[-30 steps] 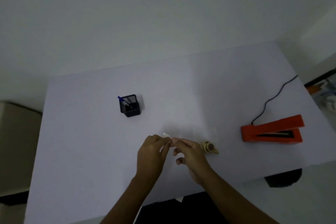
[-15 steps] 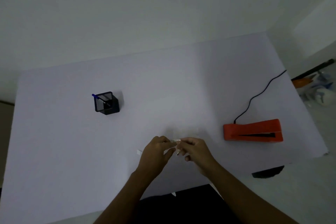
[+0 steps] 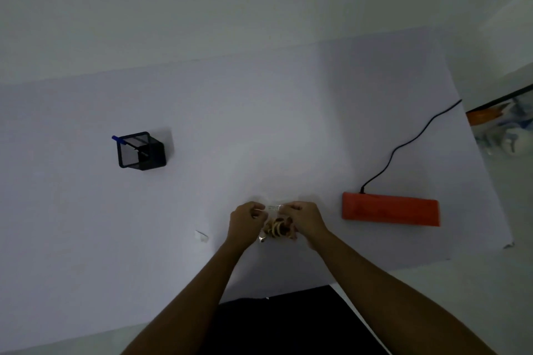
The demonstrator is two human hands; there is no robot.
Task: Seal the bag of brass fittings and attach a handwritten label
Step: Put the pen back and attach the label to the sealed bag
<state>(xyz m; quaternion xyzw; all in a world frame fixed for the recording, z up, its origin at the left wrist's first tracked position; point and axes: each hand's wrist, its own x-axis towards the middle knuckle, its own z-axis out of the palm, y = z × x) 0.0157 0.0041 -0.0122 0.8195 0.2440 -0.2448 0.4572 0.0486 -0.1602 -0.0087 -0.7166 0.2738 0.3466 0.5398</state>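
Observation:
A small clear bag of brass fittings (image 3: 278,228) hangs between my hands near the table's front edge. My left hand (image 3: 245,223) pinches the bag's top left corner and my right hand (image 3: 302,219) pinches the top right corner. A small white label (image 3: 274,206) shows on the bag's top strip between my fingertips. The fittings sag at the bottom of the bag. An orange heat sealer (image 3: 390,210) lies to the right of my hands, its black cord (image 3: 409,143) running off to the back right.
A black mesh pen holder (image 3: 141,151) with a blue pen (image 3: 118,140) stands at the left of the white table (image 3: 259,124). A small white scrap of paper (image 3: 201,235) lies left of my left wrist. Clutter sits beyond the table's right edge.
My hands have drawn apart and lifted the bag, so the fittings now hang in view between them. The camera has shifted, bringing the sealer and pen holder closer.

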